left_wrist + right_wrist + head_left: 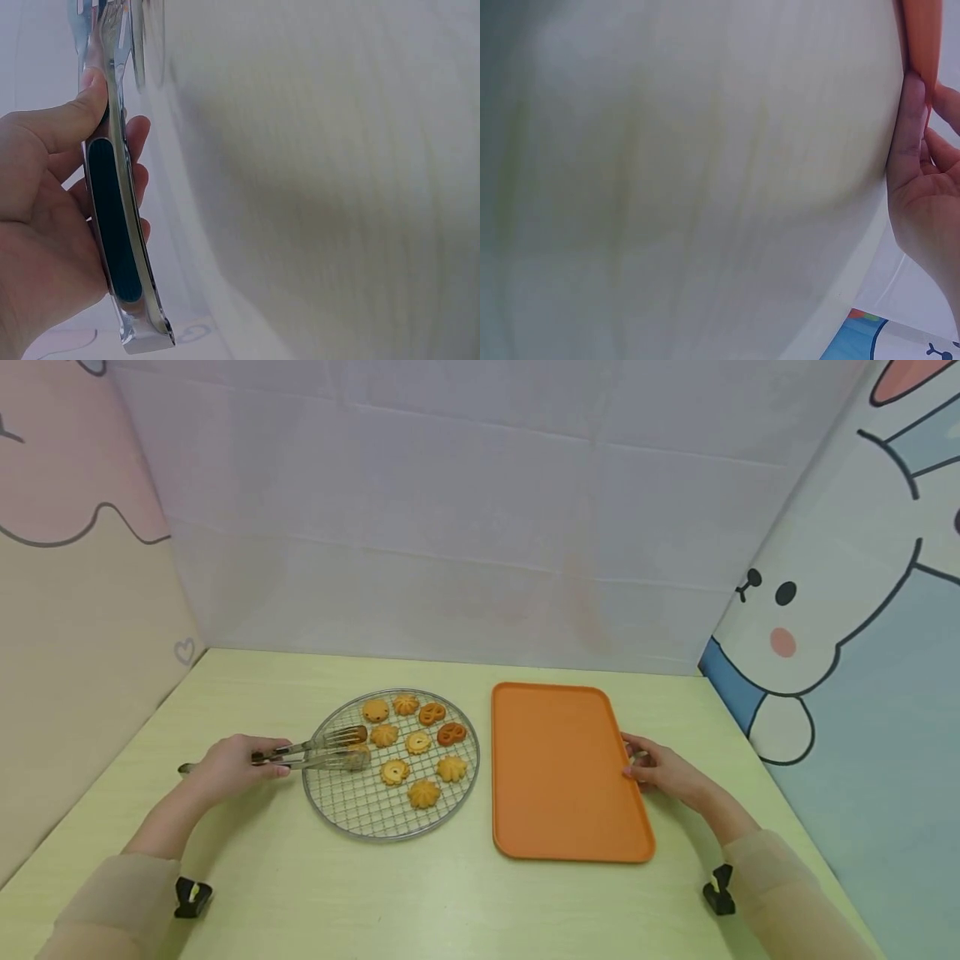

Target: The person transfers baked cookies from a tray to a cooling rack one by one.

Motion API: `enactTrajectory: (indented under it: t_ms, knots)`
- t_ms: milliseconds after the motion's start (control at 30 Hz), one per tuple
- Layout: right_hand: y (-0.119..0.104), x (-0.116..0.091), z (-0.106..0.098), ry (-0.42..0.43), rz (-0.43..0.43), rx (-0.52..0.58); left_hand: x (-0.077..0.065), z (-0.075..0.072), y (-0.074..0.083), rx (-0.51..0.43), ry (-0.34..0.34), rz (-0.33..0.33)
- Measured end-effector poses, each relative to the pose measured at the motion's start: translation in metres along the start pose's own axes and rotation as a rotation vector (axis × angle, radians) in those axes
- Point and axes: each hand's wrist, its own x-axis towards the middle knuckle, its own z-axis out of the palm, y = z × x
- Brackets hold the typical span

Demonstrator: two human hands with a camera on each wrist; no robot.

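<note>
My left hand grips metal serving tongs with dark inlaid handles, thumb on one side and fingers on the other. Their slotted, fork-like ends reach over the left part of a round wire rack. At the tips they overlap a brown cookie and partly cover another one. To the right lies a plain orange tray. My right hand pinches the tray's right edge, the thumb at its rim; the right wrist view shows the fingers against the orange edge.
On the rack sit several more cookies: flower-shaped ones, ring-centred ones, pretzel shapes and a round face-like one. The pale table meets a back wall sheet and cartoon-printed side walls.
</note>
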Motion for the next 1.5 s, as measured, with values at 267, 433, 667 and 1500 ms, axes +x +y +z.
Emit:
enactTrajectory:
  t_ms: [267, 433, 667, 1500]
  knots:
    - [-0.001, 0.002, -0.002, -0.003, -0.003, 0.0, 0.002, -0.006, 0.0, 0.006, 0.046, 0.024]
    - [0.0, 0.002, -0.003, 0.0, -0.005, -0.003, 0.008, -0.01, 0.003, -0.009, 0.065, 0.007]
    - [0.002, 0.002, -0.003, -0.008, -0.023, 0.003, 0.019, -0.015, 0.006, 0.011, 0.121, -0.047]
    - [0.002, 0.008, -0.006, -0.022, -0.018, 0.009, 0.057, 0.002, -0.022, -0.024, 0.233, -0.334]
